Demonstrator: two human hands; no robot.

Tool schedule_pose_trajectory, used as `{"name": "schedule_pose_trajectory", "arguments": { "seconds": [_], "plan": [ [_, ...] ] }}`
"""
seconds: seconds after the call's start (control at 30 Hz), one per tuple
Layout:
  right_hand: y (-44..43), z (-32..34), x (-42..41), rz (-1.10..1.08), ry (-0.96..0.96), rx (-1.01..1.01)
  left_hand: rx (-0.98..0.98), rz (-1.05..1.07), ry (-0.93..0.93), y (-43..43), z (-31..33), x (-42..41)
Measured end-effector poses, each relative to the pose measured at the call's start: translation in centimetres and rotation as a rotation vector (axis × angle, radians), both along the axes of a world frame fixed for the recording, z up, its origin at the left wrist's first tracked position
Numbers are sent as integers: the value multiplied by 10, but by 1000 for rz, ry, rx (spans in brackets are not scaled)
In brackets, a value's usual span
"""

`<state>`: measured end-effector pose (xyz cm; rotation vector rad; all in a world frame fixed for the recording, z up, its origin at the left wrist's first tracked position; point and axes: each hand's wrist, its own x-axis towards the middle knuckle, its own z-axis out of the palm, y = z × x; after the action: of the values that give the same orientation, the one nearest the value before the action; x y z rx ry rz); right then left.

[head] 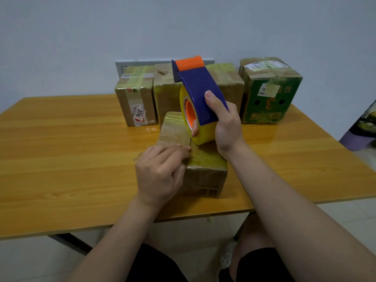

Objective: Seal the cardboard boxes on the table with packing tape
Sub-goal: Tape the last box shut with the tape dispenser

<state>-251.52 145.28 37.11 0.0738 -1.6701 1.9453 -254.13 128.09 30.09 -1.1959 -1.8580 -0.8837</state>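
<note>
A small brown cardboard box [203, 171] wrapped in clear tape lies in the middle of the wooden table [71, 151]. My left hand [160, 171] rests on its near left top edge, fingertips pressing the tape beside the flap seam. My right hand [223, 123] grips a blue tape dispenser [201, 86] with an orange blade cover and a yellow tape roll [203, 133], held tilted just above the box's top.
Several taped boxes stand in a row at the table's far edge: a brown box [135, 98] at left, two brown ones behind the dispenser, and a green box [270, 92] at right. A purple object [356, 139] sits off the table's right side.
</note>
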Motion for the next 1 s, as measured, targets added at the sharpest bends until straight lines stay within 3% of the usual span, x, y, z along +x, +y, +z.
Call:
{"name": "schedule_pose_trajectory", "arguments": {
  "seconds": [0.2, 0.37, 0.5, 0.7, 0.87, 1.0],
  "plan": [
    [3, -1, 1, 5, -12, -42, -131, 270, -142, 30, 28, 21],
    [9, -5, 1, -32, -4, -232, -237, 66, 7, 39, 18, 26],
    [14, -8, -3, -116, -19, -351, -341, -121, -14, 25, 22, 14],
    [14, -8, 2, -17, -9, -271, -597, -277, -128, 24, 56, -3],
    [19, -3, 5, -113, -31, -295, -679, -157, -34, 23, 45, 16],
    [31, 14, 20, -79, -30, -54, -651, -85, -33, 30, 44, 27]
  ]
}}
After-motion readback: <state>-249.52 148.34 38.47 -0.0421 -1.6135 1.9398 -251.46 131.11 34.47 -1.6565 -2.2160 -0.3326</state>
